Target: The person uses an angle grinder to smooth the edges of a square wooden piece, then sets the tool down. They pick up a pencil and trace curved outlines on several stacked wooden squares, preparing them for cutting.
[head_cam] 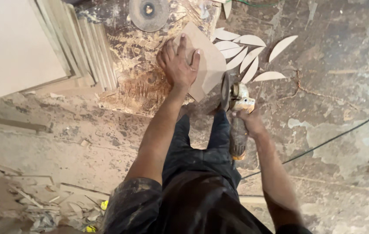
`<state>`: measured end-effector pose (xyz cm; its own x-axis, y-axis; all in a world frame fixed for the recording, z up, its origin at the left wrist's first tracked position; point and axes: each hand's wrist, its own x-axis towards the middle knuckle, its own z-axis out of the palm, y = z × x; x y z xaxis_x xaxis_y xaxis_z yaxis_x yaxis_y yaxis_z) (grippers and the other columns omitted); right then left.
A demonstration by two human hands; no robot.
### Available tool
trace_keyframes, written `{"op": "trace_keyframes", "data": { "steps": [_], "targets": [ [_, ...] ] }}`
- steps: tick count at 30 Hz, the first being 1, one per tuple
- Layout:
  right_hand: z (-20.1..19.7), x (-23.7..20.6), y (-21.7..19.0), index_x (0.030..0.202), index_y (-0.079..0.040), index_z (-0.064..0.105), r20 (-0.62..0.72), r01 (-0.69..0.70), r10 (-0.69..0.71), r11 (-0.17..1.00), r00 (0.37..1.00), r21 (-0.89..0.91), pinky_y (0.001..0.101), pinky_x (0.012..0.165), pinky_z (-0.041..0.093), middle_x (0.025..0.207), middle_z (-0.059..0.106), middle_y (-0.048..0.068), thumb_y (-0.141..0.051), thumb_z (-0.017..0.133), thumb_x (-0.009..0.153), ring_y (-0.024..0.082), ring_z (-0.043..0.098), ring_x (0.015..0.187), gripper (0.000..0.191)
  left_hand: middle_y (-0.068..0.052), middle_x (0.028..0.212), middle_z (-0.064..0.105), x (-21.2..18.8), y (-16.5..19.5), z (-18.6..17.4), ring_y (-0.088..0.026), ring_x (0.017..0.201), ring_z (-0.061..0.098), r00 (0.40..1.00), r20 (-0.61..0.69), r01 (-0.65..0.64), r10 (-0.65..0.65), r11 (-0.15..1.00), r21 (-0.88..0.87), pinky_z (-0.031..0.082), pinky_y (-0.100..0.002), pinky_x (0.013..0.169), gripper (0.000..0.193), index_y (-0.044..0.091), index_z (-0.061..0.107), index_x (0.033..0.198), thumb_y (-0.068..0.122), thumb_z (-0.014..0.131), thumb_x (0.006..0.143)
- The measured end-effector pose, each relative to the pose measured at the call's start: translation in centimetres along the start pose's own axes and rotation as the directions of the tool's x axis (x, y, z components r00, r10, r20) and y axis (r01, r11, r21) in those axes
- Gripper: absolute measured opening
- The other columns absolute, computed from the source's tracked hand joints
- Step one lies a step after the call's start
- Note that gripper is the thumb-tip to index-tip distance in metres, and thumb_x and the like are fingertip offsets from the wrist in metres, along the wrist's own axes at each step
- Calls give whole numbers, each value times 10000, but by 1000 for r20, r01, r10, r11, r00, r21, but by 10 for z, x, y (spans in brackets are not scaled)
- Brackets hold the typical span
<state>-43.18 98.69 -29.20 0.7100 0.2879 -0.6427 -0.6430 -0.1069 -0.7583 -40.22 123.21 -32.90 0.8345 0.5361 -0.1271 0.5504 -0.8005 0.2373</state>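
Thin tan board piece lies flat on the floor, pinned under the left hand, fingers spread, palm pressing down, nothing clasped. Right hand has its grip wrapped tight around the body of an angle grinder; the disc sits at the board's near edge, just beside the left wrist.

Risks, as a judgement: the disc is close to the pinning hand and forearm, so a kickback or slip on this thin sheet could drive it into skin. Bare hands, no clamp, and the board rests on rough ground, so it may skid or chatter. The cable trails off from the grip side and could snag.

Beyond the board, away from the grip: a fan of pale leaf-shaped cutouts, and a spare round disc further out. Off past the left hand, stacked flat panels. Floor is stained, dusty concrete with scorched brown patches; offcut scraps are heaped behind the person.
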Motion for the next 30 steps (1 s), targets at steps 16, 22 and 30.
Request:
{"op": "trace_keyframes", "data": {
  "steps": [16,22,30],
  "targets": [
    [-25,45,6,1268,-11,549,-15,34,-34,999,999,41,334,780,611,1052,705,67,65,721,800,175,700,896,505,-183,1532,402,6,23,-25,-336,1472,327,999,37,22,-22,1000,8,137,-591,1230,720,287,391,1576,677,451,973],
    [-15,29,3,1312,0,505,-52,28,-26,999,998,34,340,796,611,1079,697,89,72,719,790,195,702,925,568,-200,1514,397,10,22,-27,-342,1443,324,1000,-14,-12,13,999,50,144,-598,1205,736,271,393,1561,692,471,963],
    [22,-4,31,1186,20,608,-142,66,-49,991,989,120,336,752,587,1016,704,98,53,709,817,196,693,849,385,-166,1550,375,3,23,-33,-317,1483,307,1000,22,19,-20,999,44,147,-580,1242,712,300,369,1578,700,409,990]
  ]
}}
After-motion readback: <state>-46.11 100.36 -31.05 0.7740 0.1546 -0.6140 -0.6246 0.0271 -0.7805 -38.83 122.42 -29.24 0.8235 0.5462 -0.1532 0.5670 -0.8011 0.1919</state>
